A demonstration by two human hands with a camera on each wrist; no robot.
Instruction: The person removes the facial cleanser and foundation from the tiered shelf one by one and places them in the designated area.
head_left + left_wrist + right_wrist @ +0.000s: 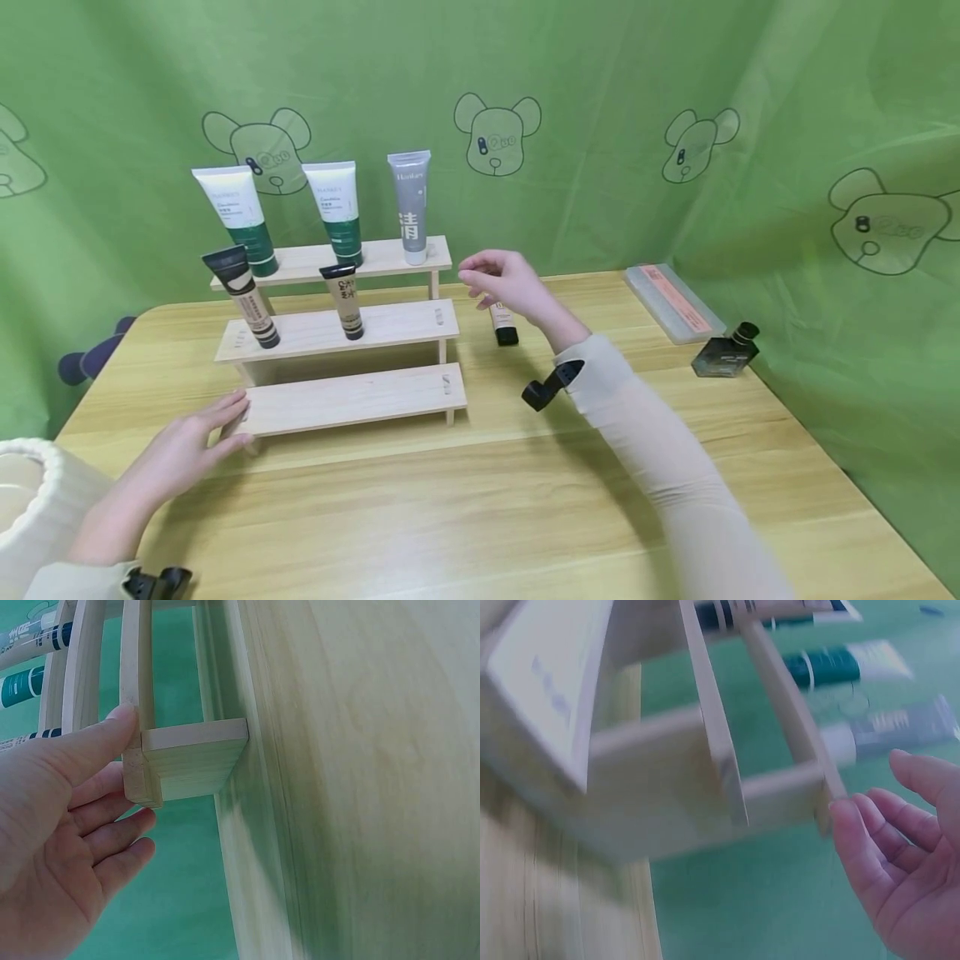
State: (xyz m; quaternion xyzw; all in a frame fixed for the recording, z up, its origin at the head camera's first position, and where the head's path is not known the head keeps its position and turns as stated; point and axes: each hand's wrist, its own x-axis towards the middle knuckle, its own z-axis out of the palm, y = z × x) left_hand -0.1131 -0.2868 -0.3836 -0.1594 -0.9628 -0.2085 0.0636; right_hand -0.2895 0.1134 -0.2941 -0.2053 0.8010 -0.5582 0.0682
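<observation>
- While gripping the lowest tier of a three-tier shelf of pale bare wood point(348, 400) by its left end with the left hand point(180, 454), reaching with the right hand point(513, 285) to the right end of the top tier.
- In the left hand: thumb on the tier's front edge, fingers bent loosely behind.
- In the right hand: fingers softly bent, thumb apart, nothing held; index fingertip at the top tier's corner, too blurred to tell touching from just beside.
- Partly hidden by the right hand: a small beige tube with a black cap point(506, 335), beside the shelf; cannot tell whether upright or lying.
- Standing cap down on the top tier, left to right: a white-and-green plastic tube point(242, 217), a second white-and-green tube point(335, 208) and a slim grey tube with pale lettering point(411, 204).
- Standing on the middle tier: a beige tube with black ends point(251, 307) at the left, and a shorter brownish-gold tube with black ends point(346, 304) near the centre.
- Beneath the shelf: a worktop of yellowish wood grain point(480, 517).
- Farther right, near the worktop's edge: a flat translucent box with a pink label point(675, 304), and just in front of it a squarish dark glass bottle point(724, 357).
- At the lower left: a white ribbed vessel point(56, 500).
- Behind everything: a green curtain printed with bear heads point(600, 67).
</observation>
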